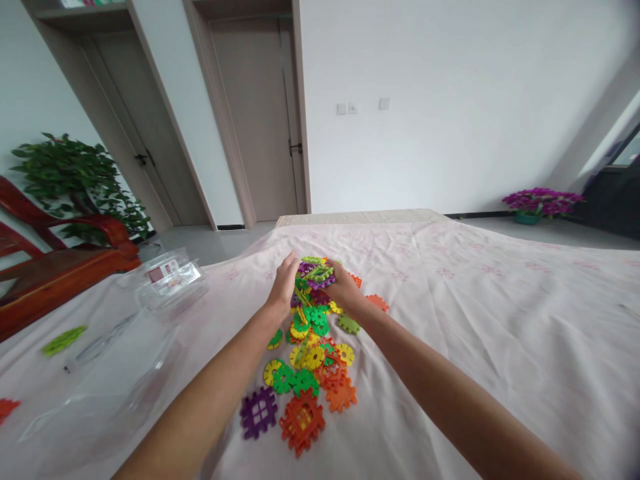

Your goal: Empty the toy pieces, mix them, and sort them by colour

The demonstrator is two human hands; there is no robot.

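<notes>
A heap of flat plastic snap-together pieces (310, 350) in green, yellow, orange and purple lies on a pale pink sheet (475, 333). At the heap's far end my left hand (283, 280) and my right hand (343, 285) cup a raised clump of pieces (315, 272) from either side. My left hand's fingers are straight and press flat against the clump. The fingers of my right hand curl around its other side. A purple square piece (259, 412) and an orange one (303, 420) lie nearest me.
A clear plastic box (167, 277) and a clear plastic bag (107, 373) lie to the left. A green piece (63, 339) and an orange piece (7, 407) lie apart at the far left. A red wooden chair (60, 257) stands beside the bed.
</notes>
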